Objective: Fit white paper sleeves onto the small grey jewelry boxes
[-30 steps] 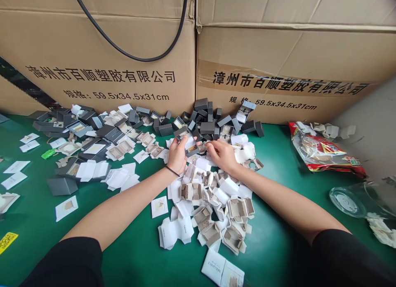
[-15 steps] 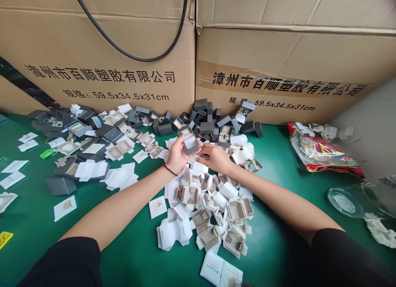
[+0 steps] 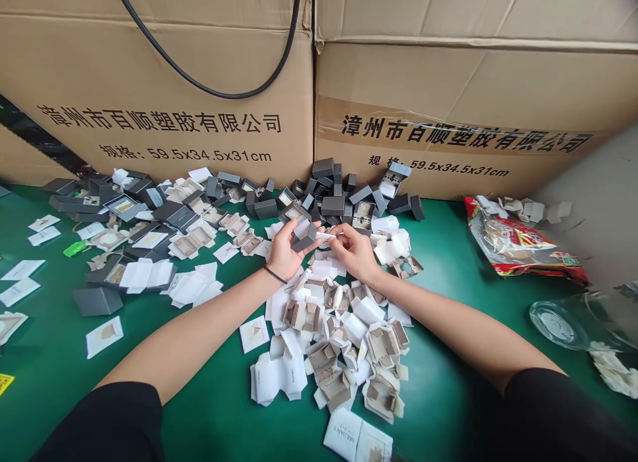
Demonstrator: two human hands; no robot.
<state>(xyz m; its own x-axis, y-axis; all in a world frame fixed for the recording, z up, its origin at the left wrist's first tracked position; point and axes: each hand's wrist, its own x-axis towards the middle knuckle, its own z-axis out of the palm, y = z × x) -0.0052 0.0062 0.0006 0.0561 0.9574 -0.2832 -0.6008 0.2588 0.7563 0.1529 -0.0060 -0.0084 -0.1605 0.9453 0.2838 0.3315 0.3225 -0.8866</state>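
Left hand (image 3: 285, 249) grips a small grey box (image 3: 302, 231) — right hand (image 3: 355, 250) pinches a white slip (image 3: 326, 236) just beside that box, above the pile of white inserts (image 3: 339, 342).

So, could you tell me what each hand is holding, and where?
Left hand grips a small grey box by its sides; right hand pinches a white strip at its end.
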